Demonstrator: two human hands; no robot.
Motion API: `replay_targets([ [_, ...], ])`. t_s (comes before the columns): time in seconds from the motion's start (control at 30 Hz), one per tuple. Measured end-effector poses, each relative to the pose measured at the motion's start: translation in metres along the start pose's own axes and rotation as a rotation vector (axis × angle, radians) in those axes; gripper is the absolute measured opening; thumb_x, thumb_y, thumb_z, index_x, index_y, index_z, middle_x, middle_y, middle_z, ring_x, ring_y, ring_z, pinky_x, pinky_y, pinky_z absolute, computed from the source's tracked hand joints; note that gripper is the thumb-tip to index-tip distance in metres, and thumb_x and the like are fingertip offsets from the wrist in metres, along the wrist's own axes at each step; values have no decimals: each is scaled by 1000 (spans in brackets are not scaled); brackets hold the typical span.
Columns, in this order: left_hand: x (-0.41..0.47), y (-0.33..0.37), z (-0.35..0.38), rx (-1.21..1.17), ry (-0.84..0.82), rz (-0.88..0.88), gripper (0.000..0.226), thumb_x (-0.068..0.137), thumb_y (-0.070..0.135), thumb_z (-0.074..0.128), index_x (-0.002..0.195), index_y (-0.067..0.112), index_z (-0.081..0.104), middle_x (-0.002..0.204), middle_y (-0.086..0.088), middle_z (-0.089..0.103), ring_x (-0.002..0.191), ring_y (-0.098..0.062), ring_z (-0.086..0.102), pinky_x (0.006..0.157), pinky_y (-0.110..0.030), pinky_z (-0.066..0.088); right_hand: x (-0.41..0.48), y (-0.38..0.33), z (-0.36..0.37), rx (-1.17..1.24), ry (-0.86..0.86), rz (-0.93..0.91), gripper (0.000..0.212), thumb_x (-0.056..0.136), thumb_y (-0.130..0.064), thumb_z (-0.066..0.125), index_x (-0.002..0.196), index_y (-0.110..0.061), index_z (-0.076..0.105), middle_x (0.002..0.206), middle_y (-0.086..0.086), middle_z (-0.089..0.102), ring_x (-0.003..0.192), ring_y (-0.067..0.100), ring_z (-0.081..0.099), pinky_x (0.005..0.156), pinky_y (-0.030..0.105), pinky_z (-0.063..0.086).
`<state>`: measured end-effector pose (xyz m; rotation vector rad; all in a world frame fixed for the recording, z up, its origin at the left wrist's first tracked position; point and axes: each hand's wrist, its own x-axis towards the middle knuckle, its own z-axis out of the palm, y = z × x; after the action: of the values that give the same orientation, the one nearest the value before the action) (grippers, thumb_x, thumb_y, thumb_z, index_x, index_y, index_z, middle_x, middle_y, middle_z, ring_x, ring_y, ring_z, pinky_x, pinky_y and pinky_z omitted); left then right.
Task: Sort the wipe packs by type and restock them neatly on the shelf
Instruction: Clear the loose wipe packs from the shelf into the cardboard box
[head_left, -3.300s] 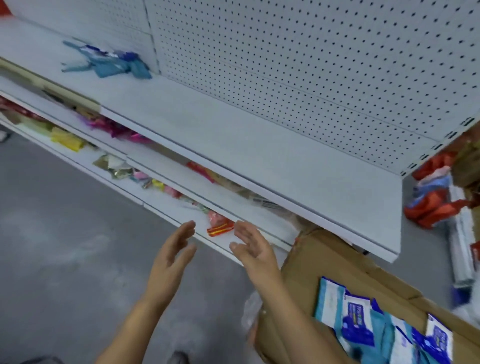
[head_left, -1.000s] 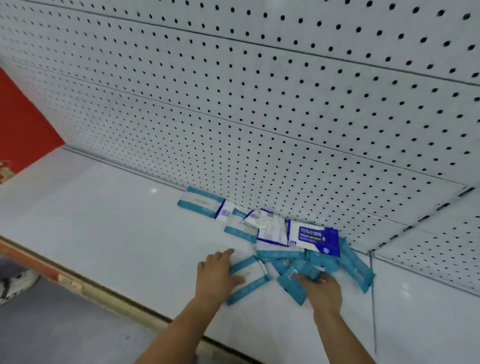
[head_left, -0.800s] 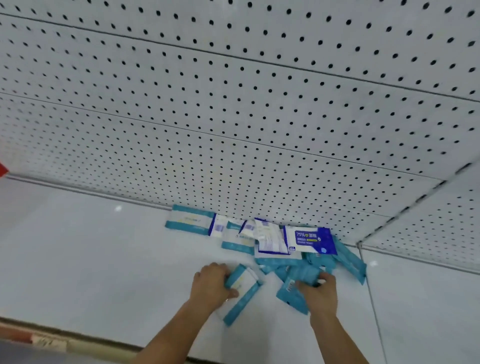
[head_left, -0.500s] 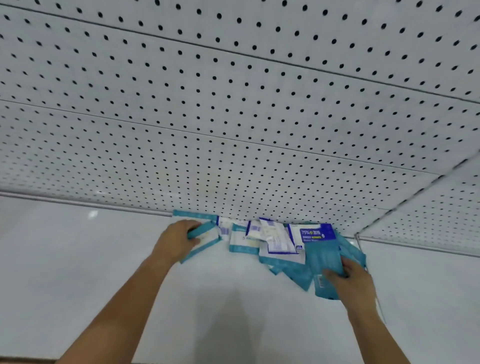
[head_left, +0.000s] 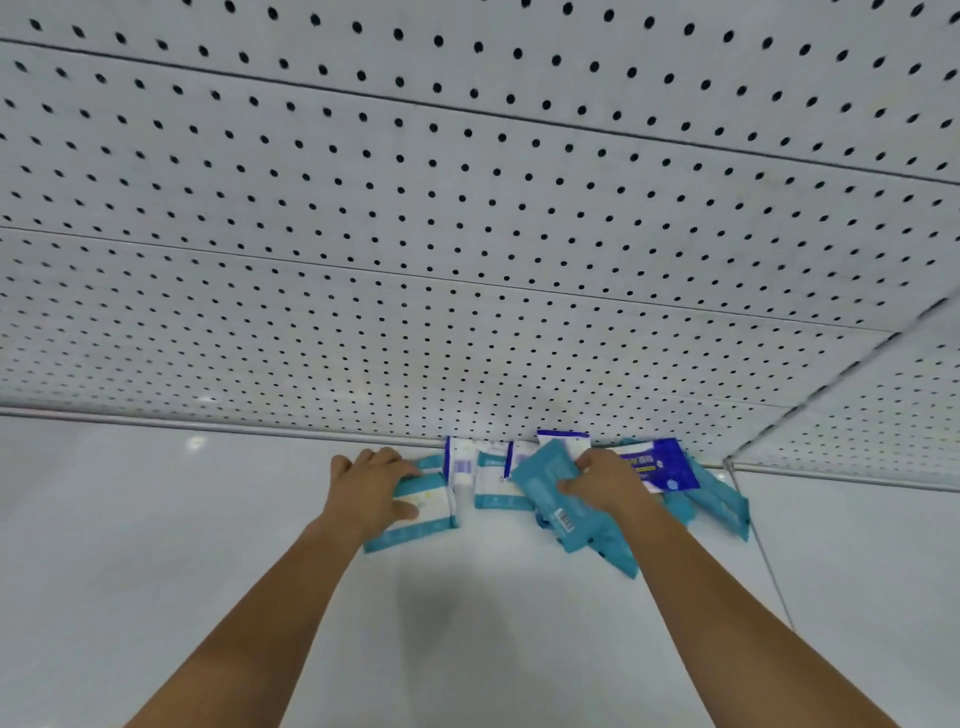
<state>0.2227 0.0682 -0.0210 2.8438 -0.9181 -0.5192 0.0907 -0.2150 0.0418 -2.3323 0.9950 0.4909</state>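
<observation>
A loose heap of wipe packs lies at the back of the white shelf (head_left: 156, 519) against the pegboard. My left hand (head_left: 371, 491) grips a teal-and-white pack (head_left: 421, 519) at the heap's left end, thumb on its face. My right hand (head_left: 605, 483) holds a plain teal pack (head_left: 545, 486) lifted over the middle of the heap, barcode side up. A dark blue-and-white pack (head_left: 662, 465) leans on the back wall just right of that hand. More teal packs (head_left: 719, 504) lie flat to the right; white-and-blue packs (head_left: 462, 467) stand between my hands.
The white pegboard back wall (head_left: 467, 234) rises right behind the packs. A seam between shelf boards (head_left: 763, 551) runs toward me at the right, where a second pegboard panel (head_left: 883, 415) begins.
My left hand has pulled its teal-and-white pack a little toward me at the heap's left end. My right hand has carried its teal pack leftward and up over the middle of the heap.
</observation>
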Motion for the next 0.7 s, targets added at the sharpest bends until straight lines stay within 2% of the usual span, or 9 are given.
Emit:
replay_targets([
  [0.07,-10,0,2,2,-14,18,53,79,61,68,127,44,55,121,19,51,115,-7,46,90,-34,18,1,-3,7,-82,13,-2,33,86,-39,68,109,-18,56,103,0,59,93,20,58,87,34,49],
  [0.13,-16,-1,2,-25,-34,16,47,81,58,68,124,42,58,115,18,53,111,-5,48,99,-36,16,3,-2,15,-161,44,8,35,84,-46,65,109,-24,55,111,0,59,105,23,57,96,40,45],
  [0.27,-20,1,-3,-52,-78,-35,44,85,53,67,125,38,57,115,16,56,108,-7,50,105,-39,18,-4,-1,23,-91,112,-8,29,87,-42,66,110,-27,55,113,-1,62,108,21,57,97,42,38],
  [0.3,-21,2,-3,-49,-85,-50,48,84,53,67,128,38,54,120,14,55,113,-8,50,105,-39,20,-5,0,23,-2,128,-25,30,87,-37,68,110,-27,52,110,1,63,101,20,60,94,41,44],
  [0.37,-23,5,-1,-47,-107,-99,59,85,53,66,137,34,48,130,10,53,121,-12,50,104,-38,26,-12,2,21,255,149,-67,46,87,-24,72,120,-27,39,104,4,62,85,17,61,69,33,51],
  [0.4,-23,7,0,-32,-121,-115,59,86,54,64,138,31,47,130,7,54,120,-14,52,103,-38,29,-17,3,18,359,156,-83,59,87,-18,74,129,-26,33,103,5,61,82,16,61,59,27,47],
  [0.47,-24,9,2,15,-155,-107,54,86,57,61,131,27,55,122,5,60,112,-16,57,97,-35,33,-27,7,15,425,160,-91,72,86,-15,75,139,-25,28,106,6,63,87,18,62,55,23,43],
  [0.6,-27,9,9,-48,-209,-98,55,85,61,64,122,21,56,114,0,59,102,-17,60,87,-30,46,-46,22,23,208,200,-106,30,92,-27,66,119,-18,56,108,2,64,91,15,60,67,27,51],
  [0.7,-33,14,15,-131,-205,-111,55,90,53,62,130,18,46,119,-5,51,108,-21,55,85,-32,49,-63,39,43,3,244,-136,31,94,-33,60,121,-19,56,117,5,57,105,22,57,84,39,54],
])
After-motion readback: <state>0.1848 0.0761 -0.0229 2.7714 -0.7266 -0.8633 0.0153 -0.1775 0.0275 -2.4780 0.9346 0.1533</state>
